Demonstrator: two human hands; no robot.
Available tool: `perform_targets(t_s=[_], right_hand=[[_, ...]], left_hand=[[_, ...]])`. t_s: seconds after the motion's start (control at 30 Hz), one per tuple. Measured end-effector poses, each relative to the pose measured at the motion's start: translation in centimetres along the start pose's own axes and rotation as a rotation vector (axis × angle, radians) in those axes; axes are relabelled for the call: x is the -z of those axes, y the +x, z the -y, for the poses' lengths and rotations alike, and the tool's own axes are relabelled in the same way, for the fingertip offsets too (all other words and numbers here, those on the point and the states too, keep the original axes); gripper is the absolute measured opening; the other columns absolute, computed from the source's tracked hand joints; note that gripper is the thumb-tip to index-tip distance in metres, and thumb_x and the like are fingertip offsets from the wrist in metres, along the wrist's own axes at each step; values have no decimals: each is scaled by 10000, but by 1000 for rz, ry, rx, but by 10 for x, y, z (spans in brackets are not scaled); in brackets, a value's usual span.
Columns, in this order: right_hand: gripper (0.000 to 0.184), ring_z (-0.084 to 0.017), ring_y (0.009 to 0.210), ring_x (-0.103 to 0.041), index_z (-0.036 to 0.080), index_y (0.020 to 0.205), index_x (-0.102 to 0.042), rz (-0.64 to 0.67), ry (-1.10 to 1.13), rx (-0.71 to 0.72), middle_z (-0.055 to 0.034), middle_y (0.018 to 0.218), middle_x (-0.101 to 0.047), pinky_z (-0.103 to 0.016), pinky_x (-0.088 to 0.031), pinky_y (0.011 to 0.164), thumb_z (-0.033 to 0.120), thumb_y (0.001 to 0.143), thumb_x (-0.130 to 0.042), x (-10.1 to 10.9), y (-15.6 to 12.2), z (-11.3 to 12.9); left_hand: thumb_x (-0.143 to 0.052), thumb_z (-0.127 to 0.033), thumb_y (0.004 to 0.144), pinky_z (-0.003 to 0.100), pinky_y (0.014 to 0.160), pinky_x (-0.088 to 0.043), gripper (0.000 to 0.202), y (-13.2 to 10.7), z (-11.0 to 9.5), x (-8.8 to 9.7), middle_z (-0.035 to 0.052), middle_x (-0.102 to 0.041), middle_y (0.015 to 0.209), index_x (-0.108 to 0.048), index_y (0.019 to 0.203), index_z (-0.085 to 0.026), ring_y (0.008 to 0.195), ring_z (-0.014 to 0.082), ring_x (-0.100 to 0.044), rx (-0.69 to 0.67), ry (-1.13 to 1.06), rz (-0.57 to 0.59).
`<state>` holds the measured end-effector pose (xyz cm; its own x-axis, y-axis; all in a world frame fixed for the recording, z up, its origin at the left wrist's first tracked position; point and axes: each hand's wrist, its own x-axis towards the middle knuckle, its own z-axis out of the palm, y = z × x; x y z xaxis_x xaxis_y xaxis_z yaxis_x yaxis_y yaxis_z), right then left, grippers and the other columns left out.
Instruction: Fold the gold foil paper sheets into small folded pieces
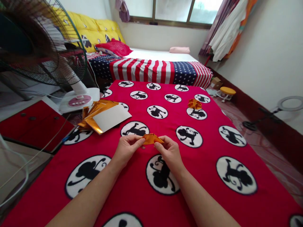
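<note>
A small folded piece of gold foil paper (152,138) is held up between both hands, above a red cloth (165,126) printed with monkeys in white circles. My left hand (129,146) pinches its left end between thumb and fingers. At the right end, my right hand (169,149) grips it in the same way. To the left lies a fanned stack of gold foil sheets (101,107), the top one showing its pale side (112,118). Several folded gold pieces (194,103) sit together farther off on the right.
An electric fan (79,97) stands on the left beside a dark red panel (33,123). Beyond the cloth is a bed with a stars-and-stripes cover (146,70). A yellow stool (227,91) and a ring-light stand (272,115) are on the floor at right.
</note>
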<state>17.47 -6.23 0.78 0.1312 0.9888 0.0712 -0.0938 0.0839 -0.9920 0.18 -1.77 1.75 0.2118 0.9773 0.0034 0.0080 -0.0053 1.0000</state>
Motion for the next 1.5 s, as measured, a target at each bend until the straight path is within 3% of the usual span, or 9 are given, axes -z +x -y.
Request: perform_targets(t_s=[0.13, 0.37, 0.57, 0.8, 0.9, 1.0, 1.1, 1.3, 1.5], right_hand=[[245, -113, 571, -518, 179, 743, -647, -22, -35, -12, 14, 634, -615, -223, -394, 550, 409, 824, -662, 2, 0, 1], [233, -118, 608, -532, 179, 835, -661, -47, 5, -12, 7, 688, -625, -224, -413, 572, 412, 819, -671, 1, 0, -1], [224, -113, 551, -507, 181, 749, -651, -116, 19, -21, 19, 617, -595, -225, -396, 530, 398, 792, -682, 1, 0, -2], [205, -115, 539, -489, 184, 733, -648, -56, -1, -36, 19, 597, -583, -230, -372, 518, 378, 800, -661, 1, -2, -4], [196, -106, 549, -475, 186, 738, -620, -22, -45, 16, 27, 611, -561, -221, -361, 522, 356, 834, -635, 0, -3, -3], [151, -127, 656, -562, 199, 863, -632, 18, -17, 52, 6, 751, -633, -227, -430, 602, 340, 822, -665, -2, -3, -1], [156, -156, 750, -617, 204, 906, -660, 39, 5, 54, -16, 831, -674, -251, -477, 689, 333, 819, -673, -3, -3, 1], [151, -120, 615, -535, 188, 768, -687, -49, -76, 53, 8, 689, -620, -227, -433, 598, 323, 826, -651, -2, -3, 1], [172, -104, 551, -498, 172, 753, -690, -106, -108, 35, 14, 628, -607, -213, -389, 524, 330, 811, -653, -3, -5, 1]], left_hand=[[-802, -376, 660, 241, 597, -531, 270, 0, -2, -2, 54, -735, 676, -747, 742, -125, 591, 157, -657, 28, -29, 1], [-796, -347, 661, 213, 557, -501, 231, -1, -1, -3, 33, -711, 612, -706, 671, -135, 543, 133, -632, 3, 5, 0], [-784, -376, 677, 223, 577, -507, 251, -1, 1, -3, 44, -725, 663, -719, 708, -135, 588, 147, -646, -21, 82, 13], [-784, -372, 699, 258, 702, -544, 293, 1, 3, -2, 75, -773, 850, -772, 885, -147, 752, 192, -697, -32, 78, 70], [-779, -353, 703, 250, 677, -530, 252, 1, 2, -1, 74, -768, 806, -776, 838, -140, 718, 183, -684, -47, 103, 57], [-776, -335, 706, 229, 624, -498, 210, 0, 2, -1, 62, -749, 742, -766, 781, -140, 664, 160, -651, -88, 125, 44], [-758, -317, 729, 221, 622, -477, 178, -2, 2, -2, 56, -734, 733, -758, 768, -144, 671, 153, -631, -135, 187, 88], [-708, -377, 777, 206, 585, -416, 243, -6, -2, -4, 17, -680, 713, -735, 810, -138, 631, 121, -559, -83, 262, 193], [-652, -458, 802, 204, 476, -262, 406, -6, -5, -3, -33, -493, 507, -614, 578, -121, 490, 74, -403, 8, 399, 324]])
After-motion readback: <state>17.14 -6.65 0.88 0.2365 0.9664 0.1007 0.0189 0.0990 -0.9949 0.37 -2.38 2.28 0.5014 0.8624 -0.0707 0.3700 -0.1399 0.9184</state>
